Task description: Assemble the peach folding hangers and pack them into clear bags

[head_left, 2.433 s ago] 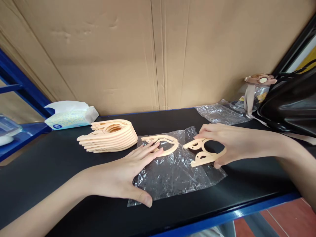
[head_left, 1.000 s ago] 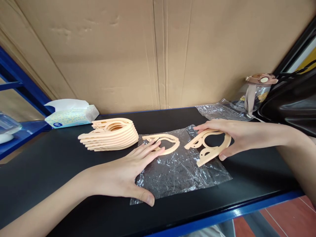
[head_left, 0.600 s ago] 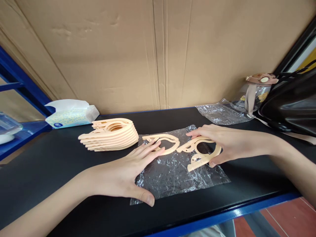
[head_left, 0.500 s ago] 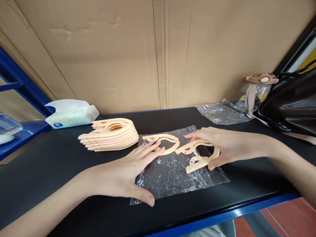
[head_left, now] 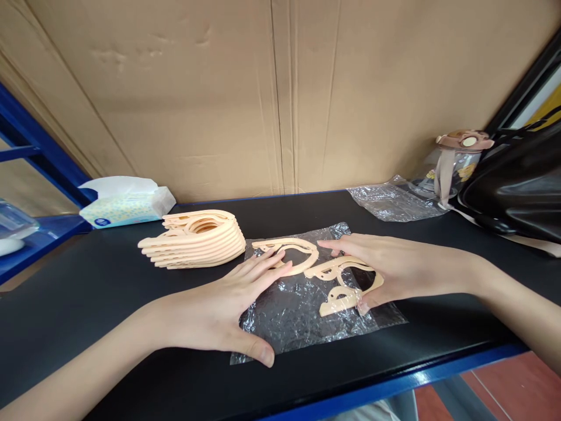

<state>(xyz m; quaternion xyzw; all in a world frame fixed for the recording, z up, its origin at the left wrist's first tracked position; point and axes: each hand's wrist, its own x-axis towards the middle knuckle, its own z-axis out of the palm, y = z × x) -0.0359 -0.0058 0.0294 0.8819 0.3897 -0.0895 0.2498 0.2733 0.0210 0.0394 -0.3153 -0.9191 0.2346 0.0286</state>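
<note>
My left hand (head_left: 214, 310) lies spread on a clear plastic bag (head_left: 293, 313), its fingertips on a folded cream plastic hanger (head_left: 307, 251) and its thumb near the bag's front edge. My right hand (head_left: 394, 269) grips a second folded hanger (head_left: 335, 269) of the same kind at its rounded right end, fingers on the far side and thumb on the near side. Clear film seems to cover that thumb's tip. The two hangers lie side by side, nearly touching. Left of the bag is a neat stack of several matching folded hangers (head_left: 197, 242).
A tissue pack (head_left: 127, 202) stands at the back left. Another clear bag (head_left: 394, 199) lies at the back right, beside a drinking bottle (head_left: 460, 164) with a strap and a black bag (head_left: 521, 187). Cardboard (head_left: 219, 99) lines the back of the black table (head_left: 193, 386).
My right hand has moved slightly left and toward me, sliding its hanger farther along the plastic bag. My left hand and the stack have stayed put.
</note>
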